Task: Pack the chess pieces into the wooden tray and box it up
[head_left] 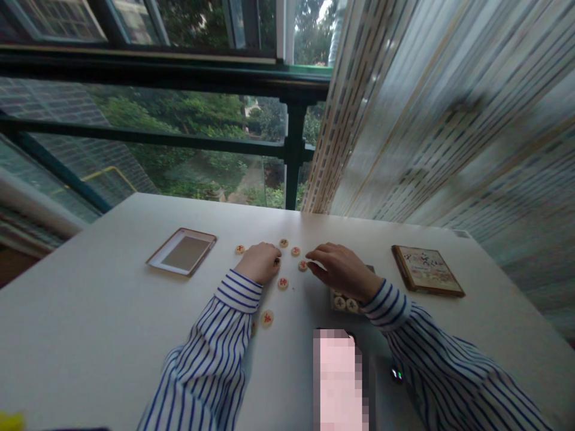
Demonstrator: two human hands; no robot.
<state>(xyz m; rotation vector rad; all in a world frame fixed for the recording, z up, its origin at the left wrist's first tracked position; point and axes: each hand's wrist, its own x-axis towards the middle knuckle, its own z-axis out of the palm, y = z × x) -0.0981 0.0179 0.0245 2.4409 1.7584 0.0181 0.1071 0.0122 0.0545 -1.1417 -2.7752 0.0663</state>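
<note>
Xiangqi discs sit loose around the middle of the frame on the white table (112, 323), so knocks are the main risk. Your left hand (259, 263) curls over a dark-marked disc (277, 262), just left of centre; can't tell whether the fingers pinch it or only touch it. If they only touch, a quick lift likely leaves it behind or flicks it into the red-marked 帥 disc (283, 284) just below.

Your right hand (344, 269) has thumb and fingers parted, tips just beside a red-marked disc (302, 265); contact can't be told. A rushed pinch could skid that disc into the neighbouring red-marked one (295, 251), up and left of it, because the faces look smooth and low.

Bigger hazard: that same hand and cuff overhang the disc box (345, 312), right of centre, hiding part of it. Drop your wrist and you could shove the box or unseat its contents. Your left sleeve (206, 353), lower left of centre, partly covers one disc (254, 327) near a large red-marked one (266, 318); pull back low and the fabric may drag both. Your right sleeve (431, 335) passes close to a small lit device (396, 375) at lower right, which could get nudged too.
</note>
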